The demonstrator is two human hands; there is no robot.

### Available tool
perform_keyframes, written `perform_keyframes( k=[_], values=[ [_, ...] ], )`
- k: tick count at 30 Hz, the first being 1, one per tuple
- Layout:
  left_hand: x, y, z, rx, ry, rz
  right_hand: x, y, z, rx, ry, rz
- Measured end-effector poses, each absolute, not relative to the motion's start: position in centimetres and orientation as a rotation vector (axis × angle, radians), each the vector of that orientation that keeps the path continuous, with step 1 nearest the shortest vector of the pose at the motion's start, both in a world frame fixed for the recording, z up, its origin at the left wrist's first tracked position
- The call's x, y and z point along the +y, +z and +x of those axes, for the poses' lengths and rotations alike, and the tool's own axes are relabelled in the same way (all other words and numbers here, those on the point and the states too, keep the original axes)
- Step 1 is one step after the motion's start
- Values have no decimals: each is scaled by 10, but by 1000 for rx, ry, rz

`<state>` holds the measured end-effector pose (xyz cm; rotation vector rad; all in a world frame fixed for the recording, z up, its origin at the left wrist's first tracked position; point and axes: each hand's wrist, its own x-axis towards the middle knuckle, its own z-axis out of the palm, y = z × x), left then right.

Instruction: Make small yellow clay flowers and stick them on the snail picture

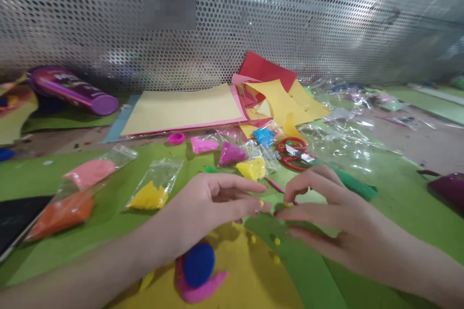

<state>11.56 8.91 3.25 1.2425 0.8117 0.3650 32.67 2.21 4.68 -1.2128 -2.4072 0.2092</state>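
My left hand (213,203) and my right hand (319,212) meet fingertip to fingertip above a yellow paper sheet (239,280) and a green paper strip (308,270). Both pinch a tiny bit of yellow clay (261,203) between them. Small yellow clay balls (277,241) lie on the papers below. A clay snail with a blue disc shell (198,264) on a pink body (203,289) rests on the yellow sheet under my left wrist. A thin pink stick (275,185) lies just beyond my fingers.
Bags of clay lie on the green mat: pink (90,172), orange (60,213), yellow (148,195), magenta (232,153). Red scissors (293,153) sit beside crumpled plastic wrap (344,135). Coloured paper sheets (188,108) and a purple tube (72,89) lie by the perforated metal wall.
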Motion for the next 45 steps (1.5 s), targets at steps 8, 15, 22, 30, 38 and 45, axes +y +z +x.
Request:
perform_keyframes(
  k=[8, 15, 22, 30, 38, 45],
  values=[
    [93, 22, 117, 807, 476, 1244, 25, 34, 328, -2654, 306, -1156],
    [90, 24, 119, 801, 478, 1272, 23, 45, 320, -2233, 92, -1140],
    [85, 28, 123, 787, 444, 1180, 19, 45, 309, -2108, 26, -1151],
    [83, 36, 123, 805, 377, 1174, 18, 46, 304, -2120, -1, -1178],
    [80, 37, 124, 777, 387, 1123, 18, 44, 304, -2120, 7, -1178],
    [81, 33, 123, 750, 472, 1200, 18, 45, 302, -2112, -16, -1171]
  ],
)
